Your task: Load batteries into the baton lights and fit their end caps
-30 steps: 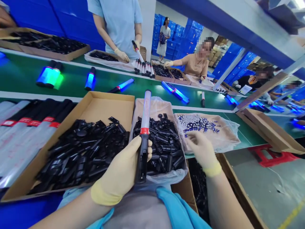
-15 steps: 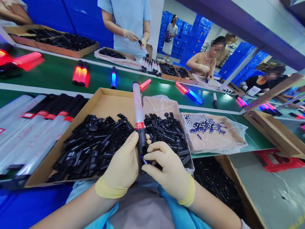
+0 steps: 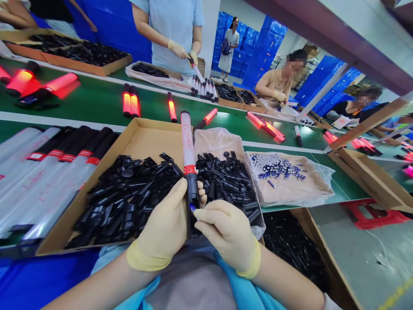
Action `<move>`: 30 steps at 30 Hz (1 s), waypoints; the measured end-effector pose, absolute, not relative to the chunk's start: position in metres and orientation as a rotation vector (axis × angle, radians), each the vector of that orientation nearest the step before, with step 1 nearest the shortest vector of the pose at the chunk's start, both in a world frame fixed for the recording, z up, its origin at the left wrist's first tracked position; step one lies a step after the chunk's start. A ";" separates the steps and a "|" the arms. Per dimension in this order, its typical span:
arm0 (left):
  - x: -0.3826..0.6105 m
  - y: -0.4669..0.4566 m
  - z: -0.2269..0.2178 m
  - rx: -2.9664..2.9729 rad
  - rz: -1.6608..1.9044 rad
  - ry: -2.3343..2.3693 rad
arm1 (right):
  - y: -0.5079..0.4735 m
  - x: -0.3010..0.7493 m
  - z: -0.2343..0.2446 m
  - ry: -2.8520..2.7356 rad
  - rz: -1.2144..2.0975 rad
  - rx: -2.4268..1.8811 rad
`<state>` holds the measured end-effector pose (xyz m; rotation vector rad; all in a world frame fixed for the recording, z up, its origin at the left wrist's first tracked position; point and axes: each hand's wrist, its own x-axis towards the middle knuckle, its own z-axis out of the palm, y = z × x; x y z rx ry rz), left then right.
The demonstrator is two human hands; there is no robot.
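Note:
My left hand [image 3: 164,228], in a cream glove, is wrapped round the black handle of a baton light [image 3: 188,150] that stands upright with its clear tube and red band above my fist. My right hand [image 3: 230,234], also gloved, pinches a small blue battery [image 3: 192,208] against the open side of the handle. Both hands hover over a cardboard box of black plastic parts [image 3: 129,193] and a bag-lined box of black caps [image 3: 226,176]. A pile of small blue batteries [image 3: 274,165] lies on a plastic sheet to the right.
Wrapped baton lights [image 3: 48,172] lie stacked at my left. Red-lit batons [image 3: 130,103] ride the green conveyor [image 3: 97,103] beyond. Other people work across the belt beside boxes of black parts [image 3: 80,51]. A box of black pieces [image 3: 290,249] sits low at my right.
My right hand came back from the battery pile to the baton handle with a battery. The lit batons on the belt changed from blue-green to red and shifted right.

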<state>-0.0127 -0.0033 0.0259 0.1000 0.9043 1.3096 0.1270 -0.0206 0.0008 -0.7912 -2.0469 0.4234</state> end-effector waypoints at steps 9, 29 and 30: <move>-0.017 0.000 0.023 0.172 1.320 0.908 | -0.020 0.125 0.000 -2.141 0.304 -0.909; -0.009 -0.006 0.016 0.404 1.112 1.058 | 0.102 0.333 -0.043 -2.001 0.243 -2.472; -0.011 -0.007 0.013 0.448 1.088 1.059 | 0.105 0.333 -0.045 -2.030 0.257 -2.464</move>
